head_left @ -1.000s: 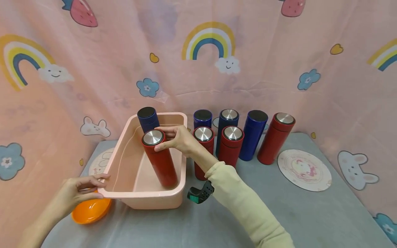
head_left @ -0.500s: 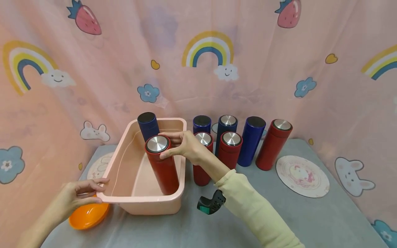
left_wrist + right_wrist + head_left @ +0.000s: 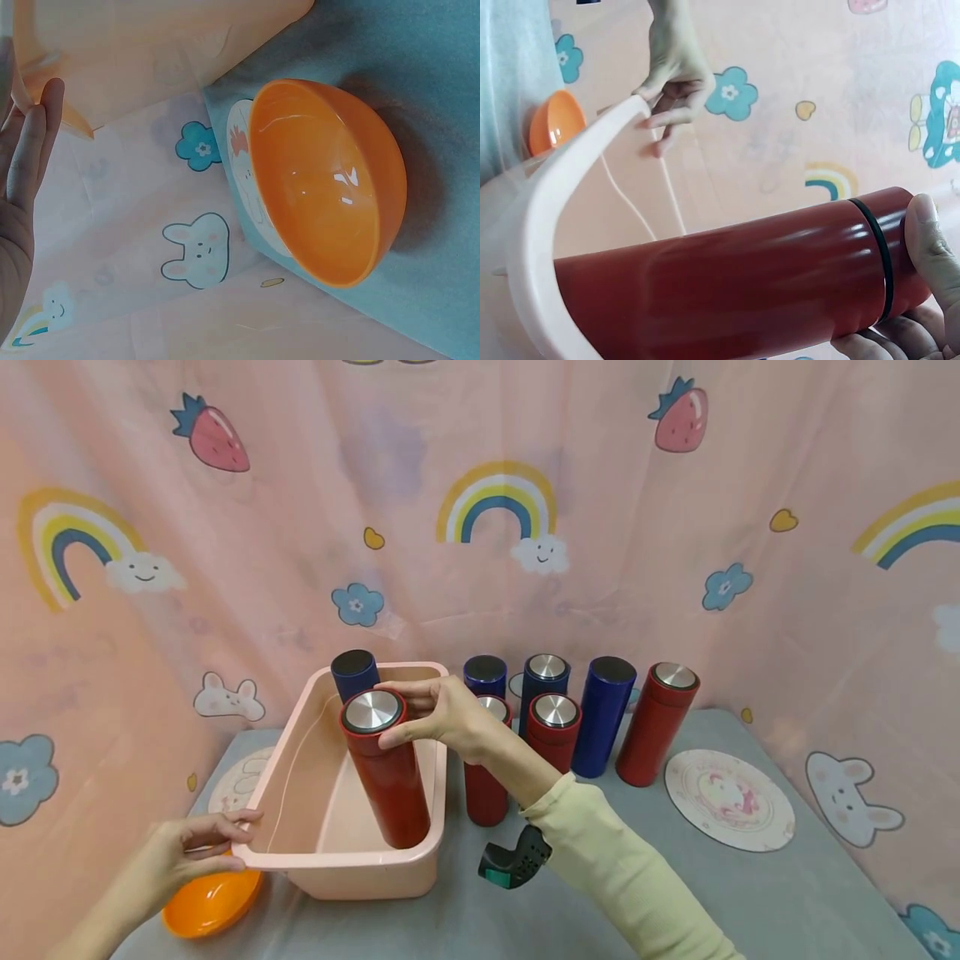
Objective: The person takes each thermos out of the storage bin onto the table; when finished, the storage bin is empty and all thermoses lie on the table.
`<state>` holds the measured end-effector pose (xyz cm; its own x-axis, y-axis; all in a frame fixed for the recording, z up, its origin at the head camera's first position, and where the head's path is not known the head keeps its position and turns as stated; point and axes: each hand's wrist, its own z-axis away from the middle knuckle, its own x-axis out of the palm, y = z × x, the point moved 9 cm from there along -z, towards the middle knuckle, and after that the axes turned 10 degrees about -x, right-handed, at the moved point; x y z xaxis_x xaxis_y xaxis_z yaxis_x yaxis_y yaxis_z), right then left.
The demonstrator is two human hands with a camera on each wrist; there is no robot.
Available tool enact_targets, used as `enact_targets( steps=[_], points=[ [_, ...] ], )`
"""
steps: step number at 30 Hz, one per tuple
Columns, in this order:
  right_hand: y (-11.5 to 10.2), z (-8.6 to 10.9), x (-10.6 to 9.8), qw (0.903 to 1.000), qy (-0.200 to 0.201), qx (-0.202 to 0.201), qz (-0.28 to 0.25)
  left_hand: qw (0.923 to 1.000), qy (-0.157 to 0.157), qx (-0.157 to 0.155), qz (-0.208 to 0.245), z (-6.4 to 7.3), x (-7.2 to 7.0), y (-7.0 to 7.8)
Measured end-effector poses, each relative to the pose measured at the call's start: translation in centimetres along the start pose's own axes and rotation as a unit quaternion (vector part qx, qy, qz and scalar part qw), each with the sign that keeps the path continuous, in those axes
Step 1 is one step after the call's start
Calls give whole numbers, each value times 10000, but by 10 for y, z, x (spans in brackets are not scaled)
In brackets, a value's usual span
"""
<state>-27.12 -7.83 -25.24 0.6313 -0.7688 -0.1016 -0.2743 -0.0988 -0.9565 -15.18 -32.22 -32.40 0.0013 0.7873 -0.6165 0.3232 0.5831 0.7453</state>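
Observation:
In the head view my right hand (image 3: pixel 446 718) grips a red thermos (image 3: pixel 388 789) around its silver-topped lid end. The thermos leans slightly, its lower part inside a pink plastic tub (image 3: pixel 345 862) near the front right corner. From the right wrist view, thumb and fingers lie on opposite sides of the lid (image 3: pixel 896 232). Whether the base touches the tub's floor is hard to tell. Behind it, a dark blue thermos (image 3: pixel 355 673) also stands in the tub. My left hand (image 3: pixel 183 847) pinches the tub's front left corner at the rim.
Right of the tub stand several thermoses, red (image 3: pixel 648 727) and blue (image 3: pixel 603 718). A round printed mat (image 3: pixel 729 800) lies farther right. An orange bowl (image 3: pixel 330 180) sits below my left hand, near another mat (image 3: pixel 243 781). A patterned curtain (image 3: pixel 480 610) hangs behind the table.
The head view has tilted upward, so everything sits lower in it. My right hand still grips the red thermos, which has shifted only slightly in the tub; my left hand stays on the rim.

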Motion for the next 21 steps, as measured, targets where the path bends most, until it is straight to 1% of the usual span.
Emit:
enact_targets(
  steps=[7,13,19,21],
  points=[
    [-20,-1,-6,9997,-9,-250,73,9999,93,102,-79,0,-1,0],
    [-33,-1,-12,9996,50,-255,111,9998,122,94,-146,1,-1,1],
    [-47,-1,-18,9996,97,-213,180,9999,89,121,-44,2,0,1],
    [-53,-1,-20,9995,94,-254,168,9999,91,113,-45,2,0,0]
  ],
)
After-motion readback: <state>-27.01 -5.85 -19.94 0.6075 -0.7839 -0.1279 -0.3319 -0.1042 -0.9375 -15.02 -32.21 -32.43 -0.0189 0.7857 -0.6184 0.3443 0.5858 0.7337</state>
